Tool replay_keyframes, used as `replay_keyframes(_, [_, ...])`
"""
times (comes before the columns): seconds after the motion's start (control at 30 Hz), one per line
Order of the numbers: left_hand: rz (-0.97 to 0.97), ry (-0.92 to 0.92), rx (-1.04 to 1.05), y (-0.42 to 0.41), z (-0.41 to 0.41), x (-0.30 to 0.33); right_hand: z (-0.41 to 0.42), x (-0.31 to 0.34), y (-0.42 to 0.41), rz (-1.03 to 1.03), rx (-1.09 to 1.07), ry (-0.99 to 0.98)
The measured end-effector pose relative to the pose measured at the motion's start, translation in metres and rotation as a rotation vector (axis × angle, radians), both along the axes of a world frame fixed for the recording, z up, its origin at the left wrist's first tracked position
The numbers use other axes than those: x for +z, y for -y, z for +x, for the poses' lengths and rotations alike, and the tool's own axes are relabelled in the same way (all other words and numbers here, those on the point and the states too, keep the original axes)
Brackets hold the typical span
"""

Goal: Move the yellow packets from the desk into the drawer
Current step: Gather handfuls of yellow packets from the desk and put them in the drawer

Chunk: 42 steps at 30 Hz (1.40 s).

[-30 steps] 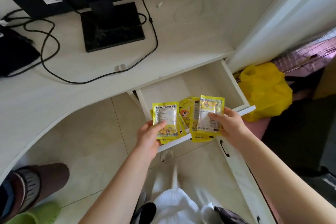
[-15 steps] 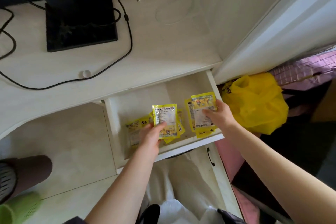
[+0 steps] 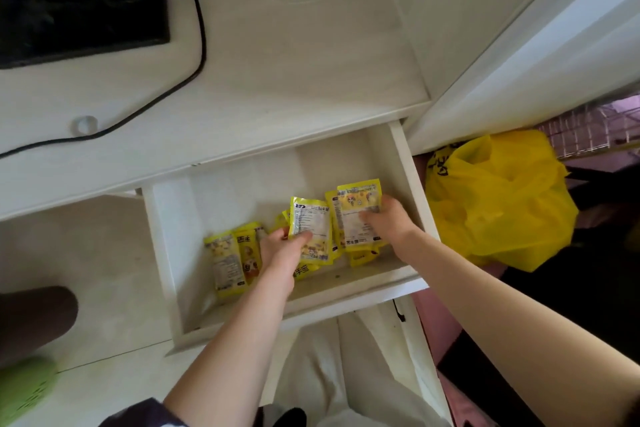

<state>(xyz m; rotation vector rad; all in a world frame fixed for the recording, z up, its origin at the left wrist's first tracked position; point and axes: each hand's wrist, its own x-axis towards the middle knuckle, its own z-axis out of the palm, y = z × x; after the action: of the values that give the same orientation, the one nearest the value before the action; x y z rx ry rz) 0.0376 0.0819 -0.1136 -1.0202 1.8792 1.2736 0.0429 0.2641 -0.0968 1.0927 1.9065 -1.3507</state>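
Our packets (image 3: 309, 236) now sit low inside the drawer (image 3: 408, 163), lower than a moment ago. Our left hand (image 3: 280, 246) pinches one bundle, our right hand (image 3: 388, 222) grips another; none shows on the desk (image 3: 277, 80), so release comes next.

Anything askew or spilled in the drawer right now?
Nothing spilled. The yellow packets lie loosely overlapped in the drawer, not stacked squarely; the left hand and right hand each hold more.

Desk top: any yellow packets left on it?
No, the visible desk top holds only a monitor base and cable; the yellow packets are in the drawer.
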Motion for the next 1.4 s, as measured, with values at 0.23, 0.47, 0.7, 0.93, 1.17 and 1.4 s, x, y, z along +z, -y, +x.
replay_keyframes(0.23, [-0.147, -0.055, -0.303, 0.006, 0.012, 0.003, 0.009, -0.005, -0.008, 0.125, 0.227, 0.096])
replay_keyframes(0.47, [-0.235, -0.149, -0.435, 0.038, 0.016, 0.040, 0.014, 0.029, -0.006, 0.238, 0.459, 0.192])
replay_keyframes(0.7, [-0.251, -0.262, -0.297, 0.087, 0.050, 0.101, 0.012, 0.089, 0.020, 0.355, 0.709, -0.012])
replay_keyframes(0.93, [-0.362, -0.366, -0.165, 0.135, 0.108, 0.151, 0.014, 0.138, 0.097, 0.314, 0.992, -0.253])
replay_keyframes(1.17, [-0.464, -0.386, 0.049, 0.190, 0.171, 0.175, 0.035, 0.156, 0.207, 0.382, 1.366, -0.365])
replay_keyframes(1.4, [-0.581, -0.353, 0.095, 0.276, 0.235, 0.177, 0.086, 0.156, 0.319, 0.362, 1.554, -0.467])
